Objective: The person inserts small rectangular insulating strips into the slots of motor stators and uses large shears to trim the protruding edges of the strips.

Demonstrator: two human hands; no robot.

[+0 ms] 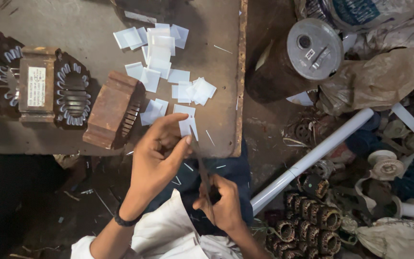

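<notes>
Left hand pinches a white paper piece at the workbench's near right corner; right hand grips scissors closed-fisted; cutting step likely underway; next calls for steady alignment; cut squares piled mid-bench beside rusty stator core.

— What is the person wearing?
— White sleeves, pushed up above the forearms and creased into loose folds.
— Anything on the wrists?
— A dark band circles the wrist just below the left hand. The wrist of the right hand is bare.
— And the legs?
— Dark blue trousers, beside the left hand.
</notes>
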